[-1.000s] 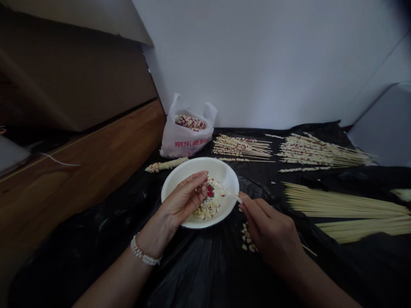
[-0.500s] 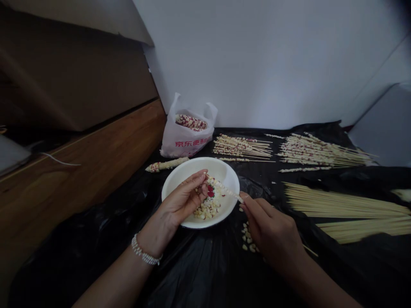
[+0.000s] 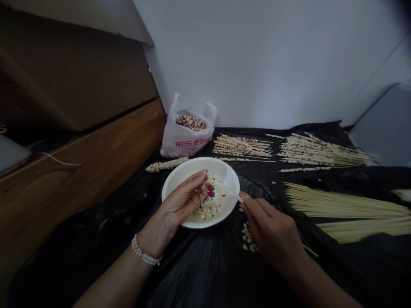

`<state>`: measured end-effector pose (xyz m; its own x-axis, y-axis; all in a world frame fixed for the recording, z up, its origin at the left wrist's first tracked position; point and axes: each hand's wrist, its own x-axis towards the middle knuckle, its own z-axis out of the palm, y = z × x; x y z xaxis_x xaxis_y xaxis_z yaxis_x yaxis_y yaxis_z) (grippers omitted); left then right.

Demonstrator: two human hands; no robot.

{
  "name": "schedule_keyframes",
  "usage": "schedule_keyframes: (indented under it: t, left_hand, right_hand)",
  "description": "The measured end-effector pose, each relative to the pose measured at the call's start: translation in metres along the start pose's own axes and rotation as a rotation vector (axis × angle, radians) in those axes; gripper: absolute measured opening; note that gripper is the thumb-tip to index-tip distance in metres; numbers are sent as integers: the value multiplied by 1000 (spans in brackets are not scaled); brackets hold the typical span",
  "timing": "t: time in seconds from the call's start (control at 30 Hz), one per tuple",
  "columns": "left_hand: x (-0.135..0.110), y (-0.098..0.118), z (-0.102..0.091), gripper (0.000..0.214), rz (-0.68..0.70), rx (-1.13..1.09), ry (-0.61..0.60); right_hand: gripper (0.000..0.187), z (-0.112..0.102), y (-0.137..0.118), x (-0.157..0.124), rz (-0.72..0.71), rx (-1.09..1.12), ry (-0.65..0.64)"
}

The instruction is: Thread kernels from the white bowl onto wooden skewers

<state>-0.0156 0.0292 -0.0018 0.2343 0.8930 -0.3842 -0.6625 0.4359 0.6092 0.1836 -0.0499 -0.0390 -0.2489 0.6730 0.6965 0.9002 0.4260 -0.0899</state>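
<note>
A white bowl holds loose pale and red corn kernels. Over it my left hand, with a bead bracelet on the wrist, pinches a kernel at the tip of a thin bamboo skewer strung with kernels. My right hand is closed on the skewer's other end, just past the bowl's right rim. A few loose kernels lie on the black plastic sheet under my right hand.
A white plastic bag with corn cobs stands behind the bowl, and a stripped cob lies beside it. Two piles of filled skewers lie at the back. Bare skewers lie at right. A wooden ledge runs along the left.
</note>
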Motion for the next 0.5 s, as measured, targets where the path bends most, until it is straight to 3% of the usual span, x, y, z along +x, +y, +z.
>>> schedule_keyframes:
  t: [0.5]
  left_hand:
    - [0,0,-1,17,-12,37,-5]
  right_hand:
    - [29,1,0,-1,1,33,0]
